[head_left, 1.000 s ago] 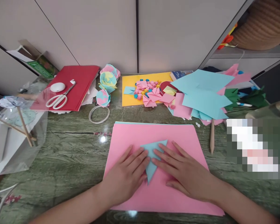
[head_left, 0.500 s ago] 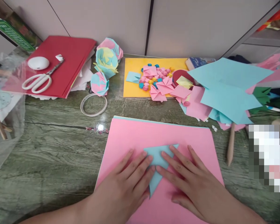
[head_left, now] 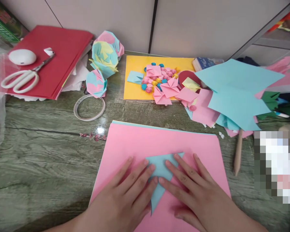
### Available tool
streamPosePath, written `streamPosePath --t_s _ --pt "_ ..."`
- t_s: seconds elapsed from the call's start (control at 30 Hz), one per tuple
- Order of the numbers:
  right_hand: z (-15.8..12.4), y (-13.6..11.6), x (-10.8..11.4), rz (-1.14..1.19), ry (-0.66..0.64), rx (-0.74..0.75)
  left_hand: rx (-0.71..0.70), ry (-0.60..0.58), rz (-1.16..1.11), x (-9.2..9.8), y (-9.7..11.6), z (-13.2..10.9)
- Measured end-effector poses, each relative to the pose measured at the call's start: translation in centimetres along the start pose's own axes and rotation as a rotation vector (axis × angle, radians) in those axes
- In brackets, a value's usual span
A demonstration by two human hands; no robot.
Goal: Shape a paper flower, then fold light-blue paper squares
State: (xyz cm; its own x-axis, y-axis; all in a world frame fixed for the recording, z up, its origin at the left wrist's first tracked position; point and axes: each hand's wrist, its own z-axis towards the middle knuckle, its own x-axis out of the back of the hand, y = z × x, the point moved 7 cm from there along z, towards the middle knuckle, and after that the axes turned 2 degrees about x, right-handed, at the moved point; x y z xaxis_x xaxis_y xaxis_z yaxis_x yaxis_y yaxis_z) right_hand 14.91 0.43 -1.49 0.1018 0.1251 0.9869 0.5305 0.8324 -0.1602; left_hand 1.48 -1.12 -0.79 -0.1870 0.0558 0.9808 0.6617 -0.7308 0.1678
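A small light-blue piece of folded paper point(head_left: 160, 163), triangular in outline, lies on a stack of large pink sheets point(head_left: 135, 138). My left hand point(head_left: 125, 190) rests flat from the left, its fingertips on the paper's left side. From the right, my right hand point(head_left: 195, 190) lies flat with spread fingers, the index and middle fingertips touching the paper's right side. The two index fingertips nearly meet at the middle. Part of the folded paper is covered by the fingers, and a narrow point of it shows below them.
Behind are a yellow sheet point(head_left: 132, 91) with pink folded pieces, a roll of tape point(head_left: 90, 119) and paper balls point(head_left: 96, 83). Scissors point(head_left: 21, 80) and a white case point(head_left: 23, 57) lie on red paper point(head_left: 62, 42). Right stand large blue cutouts point(head_left: 239, 83) and a wooden stick point(head_left: 237, 158).
The camera view has shifted slightly, so things at the left sit farther left. Both hands stay on the folded blue paper in nearly the same pose.
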Motion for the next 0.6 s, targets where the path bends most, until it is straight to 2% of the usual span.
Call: streamPosePath --t_s 0.4,0.6 --pt "0.08 -0.03 -0.1 -0.034 -0.019 0.013 0.008 -0.014 -0.005 -0.11 -0.15 0.12" --pt "0.23 -0.1 -0.19 -0.065 -0.019 0.03 -0.04 -0.033 0.056 0.21 -0.07 0.17"
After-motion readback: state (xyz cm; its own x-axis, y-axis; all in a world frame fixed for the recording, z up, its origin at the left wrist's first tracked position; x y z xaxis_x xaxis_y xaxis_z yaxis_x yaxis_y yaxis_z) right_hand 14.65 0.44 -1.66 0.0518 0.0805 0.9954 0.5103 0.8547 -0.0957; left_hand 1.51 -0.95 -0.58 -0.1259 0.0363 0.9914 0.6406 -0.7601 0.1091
